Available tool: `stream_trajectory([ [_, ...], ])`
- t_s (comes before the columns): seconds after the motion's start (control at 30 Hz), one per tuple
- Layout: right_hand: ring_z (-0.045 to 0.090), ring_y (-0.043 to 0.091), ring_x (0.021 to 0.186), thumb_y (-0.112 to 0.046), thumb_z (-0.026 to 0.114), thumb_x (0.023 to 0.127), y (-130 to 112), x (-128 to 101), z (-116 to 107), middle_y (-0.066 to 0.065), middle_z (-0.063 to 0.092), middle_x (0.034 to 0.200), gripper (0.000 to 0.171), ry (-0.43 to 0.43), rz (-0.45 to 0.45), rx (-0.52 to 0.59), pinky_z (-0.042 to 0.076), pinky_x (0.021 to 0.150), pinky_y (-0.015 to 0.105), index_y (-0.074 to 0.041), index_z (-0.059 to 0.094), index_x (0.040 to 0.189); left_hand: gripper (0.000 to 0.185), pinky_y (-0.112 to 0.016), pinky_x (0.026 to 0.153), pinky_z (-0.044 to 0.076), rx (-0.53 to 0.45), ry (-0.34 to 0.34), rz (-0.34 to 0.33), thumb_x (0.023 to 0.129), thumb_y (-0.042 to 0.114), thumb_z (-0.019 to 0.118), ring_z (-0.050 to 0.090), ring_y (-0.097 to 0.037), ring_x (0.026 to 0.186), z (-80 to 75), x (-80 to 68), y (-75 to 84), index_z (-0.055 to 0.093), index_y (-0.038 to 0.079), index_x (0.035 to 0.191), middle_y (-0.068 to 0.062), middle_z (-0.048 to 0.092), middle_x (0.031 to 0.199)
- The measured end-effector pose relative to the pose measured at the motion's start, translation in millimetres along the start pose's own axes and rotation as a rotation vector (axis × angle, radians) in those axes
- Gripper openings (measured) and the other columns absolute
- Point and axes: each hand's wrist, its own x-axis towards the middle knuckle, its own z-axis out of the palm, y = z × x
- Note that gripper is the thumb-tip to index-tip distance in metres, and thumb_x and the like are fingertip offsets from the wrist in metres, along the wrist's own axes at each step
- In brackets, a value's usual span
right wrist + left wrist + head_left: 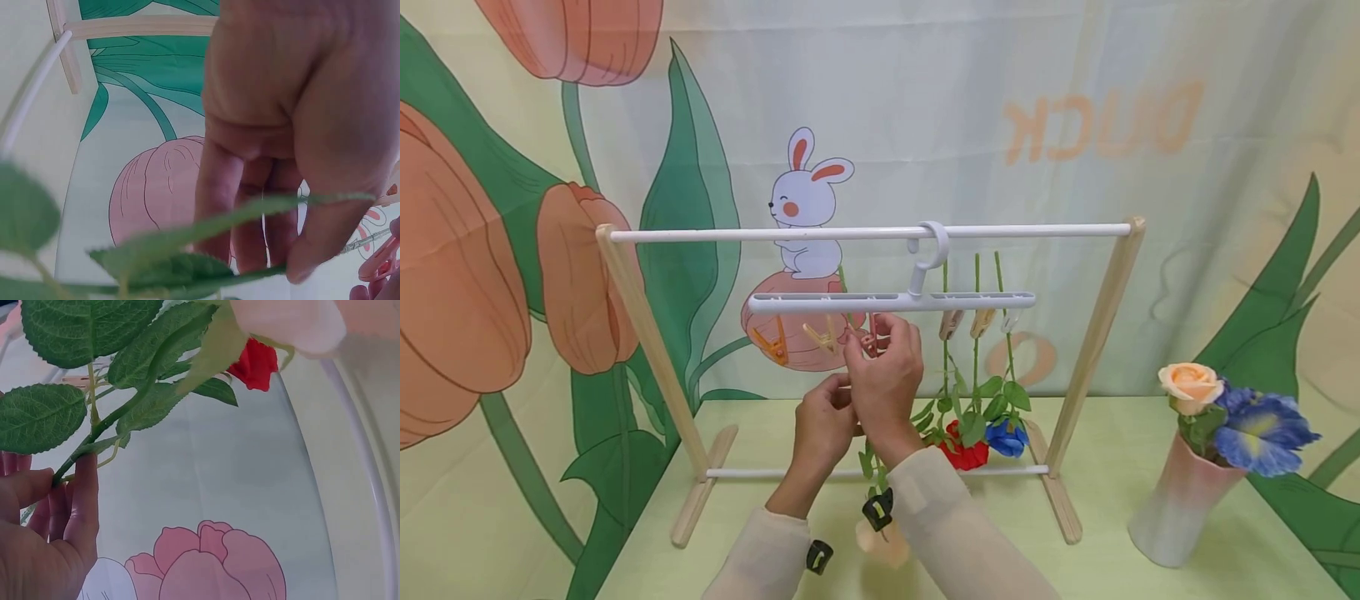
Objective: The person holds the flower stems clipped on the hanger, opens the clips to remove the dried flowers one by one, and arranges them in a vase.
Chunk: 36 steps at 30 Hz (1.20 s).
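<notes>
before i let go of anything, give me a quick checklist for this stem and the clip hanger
1. Left hand supporting the stem: ok, the left wrist view shows it pinched between thumb and fingers.
2. Right hand on the pink clip: ok, holding it.
3. Stem caught in the pink clip's jaws: cannot tell, fingers hide the contact.
4. Hanger hooked over the upper rod: ok.
5. The three stems on the right held by their clips: ok, all hanging.
6. Orange clip free: ok, no stem in it.
</notes>
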Motion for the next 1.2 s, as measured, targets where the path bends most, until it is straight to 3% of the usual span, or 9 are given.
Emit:
stream_trajectory([
  [0.3, 0.066, 0.023, 0.084, -0.016, 0.077, 0.088, 4.6, -1.6, -3.2, 0.012, 0.064, 0.098, 0.029, -0.01, -0.048, -0.067, 0.057, 0.073, 0.039, -0.003, 0.065, 0.111, 0.019, -0.03, 0.06, 0.062, 0.056, -0.015, 0.053, 0.093, 0.013, 0.073, 0.074, -0.018, 0.076, -8.0, -9.7, -9.9, 0.074, 0.008, 0.111, -0.013, 0.076, 0.09],
  [0.6, 0.062, 0.025, 0.085, -0.016, 0.079, 0.087, 10.3, -5.6, -8.2, 0.013, 0.065, 0.098, 0.03, -0.015, -0.095, -0.109, 0.055, 0.072, 0.038, -0.003, 0.066, 0.11, 0.016, -0.03, 0.06, 0.062, 0.088, -0.032, 0.05, 0.092, 0.009, 0.073, 0.073, -0.024, 0.076, -14.7, -21.0, -23.6, 0.072, 0.007, 0.107, -0.011, 0.074, 0.086],
  [0.97, 0.063, 0.026, 0.085, -0.015, 0.08, 0.086, 14.8, -10.2, -15.1, 0.011, 0.066, 0.098, 0.031, -0.013, -0.126, -0.114, 0.055, 0.072, 0.039, -0.004, 0.066, 0.111, 0.015, -0.027, 0.06, 0.061, 0.077, -0.053, 0.023, 0.091, 0.007, 0.074, 0.072, -0.017, 0.08, -18.7, -39.3, -33.1, 0.072, 0.009, 0.105, -0.008, 0.071, 0.085],
  [1.1, 0.063, 0.025, 0.085, -0.015, 0.08, 0.086, 15.8, -10.7, -21.3, 0.012, 0.066, 0.099, 0.031, -0.009, -0.143, -0.097, 0.057, 0.073, 0.04, -0.003, 0.066, 0.112, 0.014, -0.023, 0.06, 0.06, 0.108, -0.044, 0.049, 0.09, 0.007, 0.074, 0.072, -0.016, 0.08, -20.0, -44.9, -34.6, 0.072, 0.009, 0.104, -0.007, 0.072, 0.085],
  [1.2, 0.064, 0.025, 0.086, -0.016, 0.079, 0.087, 18.1, -10.7, -27.3, 0.013, 0.066, 0.099, 0.03, 0.0, -0.151, -0.084, 0.058, 0.074, 0.041, -0.003, 0.066, 0.111, 0.014, -0.021, 0.062, 0.059, 0.188, -0.017, 0.112, 0.089, 0.007, 0.075, 0.072, -0.014, 0.079, -21.6, -48.7, -35.4, 0.073, 0.01, 0.102, -0.003, 0.074, 0.083],
])
